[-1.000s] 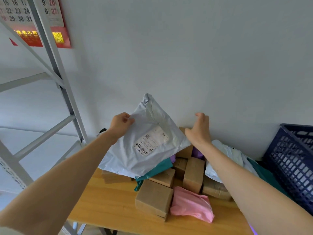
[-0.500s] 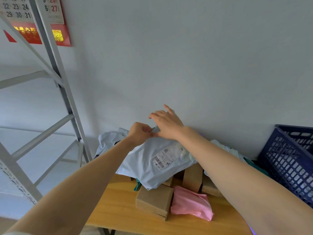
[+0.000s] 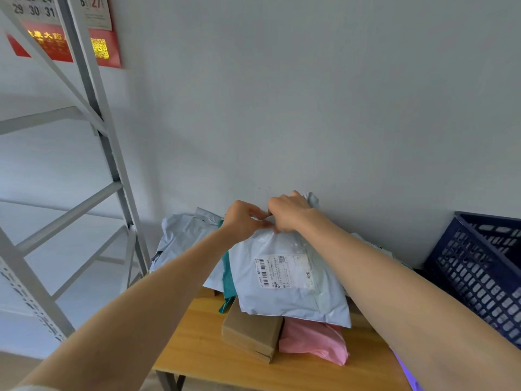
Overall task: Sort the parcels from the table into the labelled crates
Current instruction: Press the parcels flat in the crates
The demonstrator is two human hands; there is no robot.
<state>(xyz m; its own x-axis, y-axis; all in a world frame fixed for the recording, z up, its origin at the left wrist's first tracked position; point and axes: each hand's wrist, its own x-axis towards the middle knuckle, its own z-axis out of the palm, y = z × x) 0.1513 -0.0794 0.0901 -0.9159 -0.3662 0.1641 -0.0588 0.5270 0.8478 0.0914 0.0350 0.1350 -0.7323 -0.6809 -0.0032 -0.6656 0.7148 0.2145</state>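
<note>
Pale grey mailers: two in plain view, namely the labelled mailer (image 3: 293, 280) and the plain mailer (image 3: 183, 238) to its left; teal mailer (image 3: 227, 275): one; pink mailer (image 3: 313, 342): one; cardboard box (image 3: 251, 331): one; soft mailers in all: four. Containers and furniture: one blue crate (image 3: 479, 277), one wooden surface (image 3: 203, 359), one metal rack (image 3: 112, 165), one wall calendar (image 3: 111, 49). Hands: two, namely left hand (image 3: 242, 221) and right hand (image 3: 287, 213), each on a bare forearm.

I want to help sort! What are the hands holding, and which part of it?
The left hand and the right hand both pinch the pale grey parcel bag at its top edge.
</note>
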